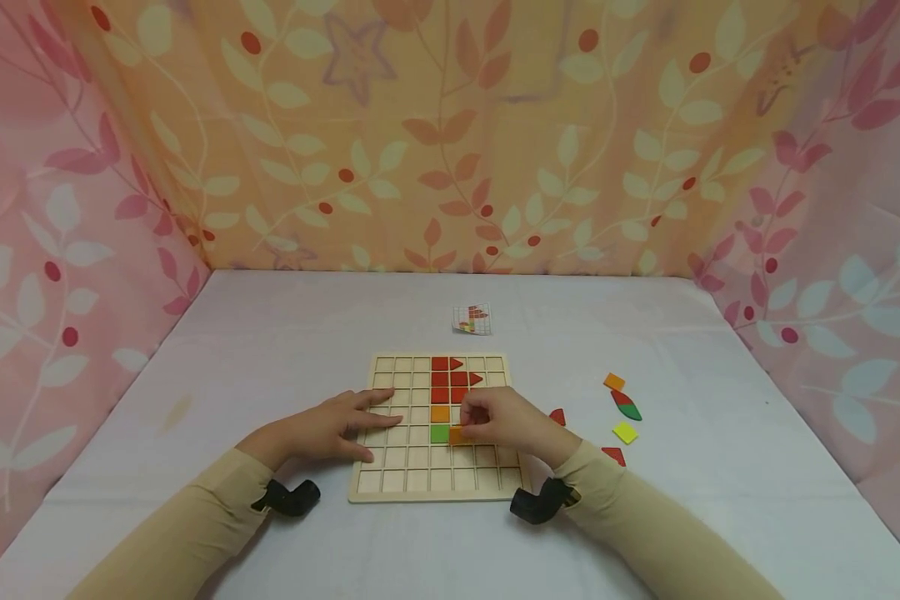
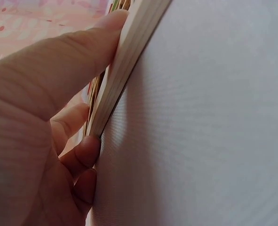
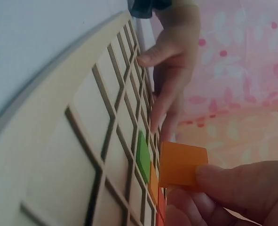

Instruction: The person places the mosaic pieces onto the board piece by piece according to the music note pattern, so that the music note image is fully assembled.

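A wooden grid board [image 1: 405,481] lies flat on the white table. My left hand [image 1: 337,427] rests on its left side, fingers spread over the cells; in the left wrist view the thumb [image 2: 82,52] lies along the board's edge. Between thumb and fingers, my right hand [image 1: 506,421] pinches an orange square tile [image 3: 181,162]. It is tilted just off the board in the right wrist view, close to a green tile [image 1: 439,433] set in a cell. Above the green one sits another orange tile [image 1: 440,413]. Farther up are several red squares [image 1: 440,379] and red pointed pieces [image 1: 456,364].
Behind the board lies a small picture card [image 1: 472,319] with a coloured grid pattern. Loose pieces are scattered at the right: an orange square [image 1: 614,382], a yellow square [image 1: 626,432], a green piece [image 1: 630,412] against a red one, and other red pieces [image 1: 613,456]. Patterned cloth [image 1: 450,133] encloses the table.
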